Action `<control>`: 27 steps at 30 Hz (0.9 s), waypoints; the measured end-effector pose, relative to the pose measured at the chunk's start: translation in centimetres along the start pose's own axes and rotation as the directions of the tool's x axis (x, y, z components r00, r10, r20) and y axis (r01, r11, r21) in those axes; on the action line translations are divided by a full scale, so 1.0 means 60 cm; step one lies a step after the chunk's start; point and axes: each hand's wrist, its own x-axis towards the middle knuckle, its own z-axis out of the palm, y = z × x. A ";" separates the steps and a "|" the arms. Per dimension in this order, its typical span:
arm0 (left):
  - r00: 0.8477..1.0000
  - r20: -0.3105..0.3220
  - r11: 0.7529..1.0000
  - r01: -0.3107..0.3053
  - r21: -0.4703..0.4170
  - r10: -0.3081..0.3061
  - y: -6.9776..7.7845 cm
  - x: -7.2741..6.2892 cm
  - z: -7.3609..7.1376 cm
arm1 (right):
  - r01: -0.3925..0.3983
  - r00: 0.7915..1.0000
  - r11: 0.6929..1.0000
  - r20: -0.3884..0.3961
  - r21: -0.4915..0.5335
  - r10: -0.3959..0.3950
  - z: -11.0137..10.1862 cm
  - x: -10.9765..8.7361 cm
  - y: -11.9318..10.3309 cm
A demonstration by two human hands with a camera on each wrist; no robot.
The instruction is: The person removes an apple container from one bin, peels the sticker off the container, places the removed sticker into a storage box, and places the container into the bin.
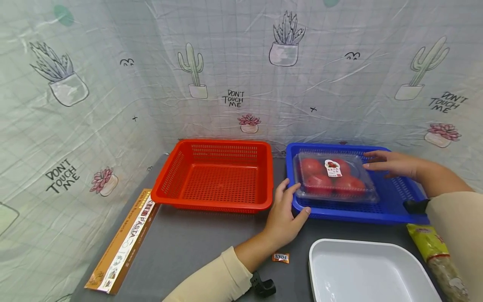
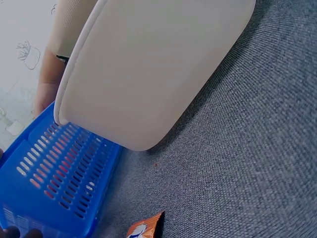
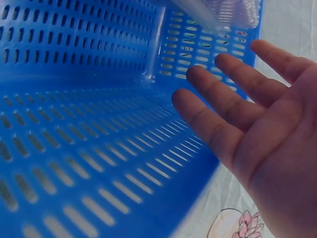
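A clear plastic box of tomatoes with a white label lies in the left part of the blue basket. My left hand is at the basket's front left corner, its fingers spread beside the box and thumb over the front rim. At the far right, my right hand hovers over the basket with its fingertips close to the box's right edge. In the right wrist view the right hand's fingers are extended, holding nothing, above the slotted blue wall.
A red basket stands to the left, with a pasta box beside it. In front of the blue basket are a white tub, a small orange candy packet and a yellow-green bag. A printed curtain hangs behind.
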 end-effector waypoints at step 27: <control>1.000 0.003 1.000 0.027 0.011 -0.027 0.002 0.001 -0.001 | -0.145 0.977 0.982 0.177 0.121 0.122 0.031 0.053 0.035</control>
